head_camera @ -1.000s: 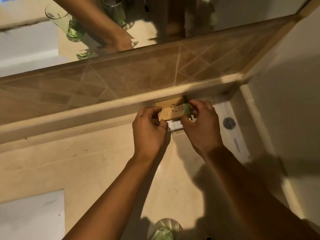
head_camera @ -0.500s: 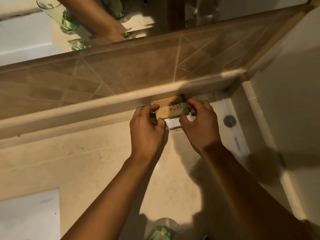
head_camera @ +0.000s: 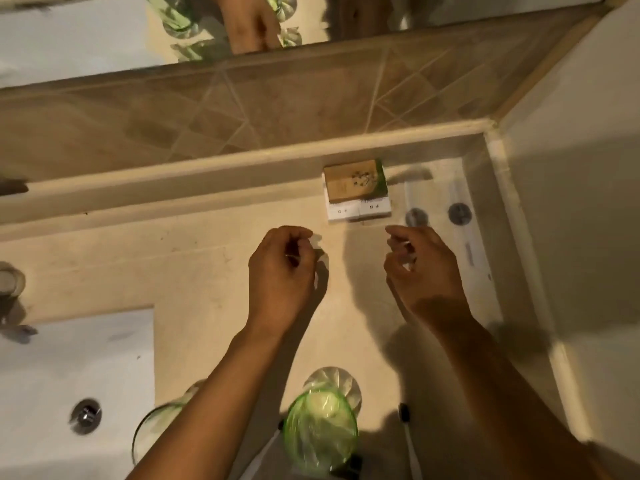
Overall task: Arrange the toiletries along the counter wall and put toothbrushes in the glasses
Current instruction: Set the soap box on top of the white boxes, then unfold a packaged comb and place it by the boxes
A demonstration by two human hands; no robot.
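A brown-and-green soap box [head_camera: 356, 181] lies on top of two small white boxes [head_camera: 358, 211] against the counter's back wall. To its right, flat white sachets [head_camera: 460, 220] with dark round marks lie in the corner. My left hand [head_camera: 282, 275] and my right hand [head_camera: 420, 268] hover just in front of the boxes, fingers loosely curled, holding nothing. A green glass [head_camera: 320, 433] on a paper coaster stands near the front edge; a second glass [head_camera: 156, 431] shows partly behind my left forearm. A white toothbrush [head_camera: 408, 441] lies to the right of the green glass.
The white sink basin [head_camera: 69, 375] with its drain is at the lower left, with a tap [head_camera: 10, 289] at the left edge. A tiled backsplash [head_camera: 242, 109] and a mirror rise behind the counter. A side wall [head_camera: 571, 202] closes the right.
Both hands have let go of the soap box and drawn back toward me. The box now rests on the white boxes at the wall. The camera has tilted down, showing the glasses.
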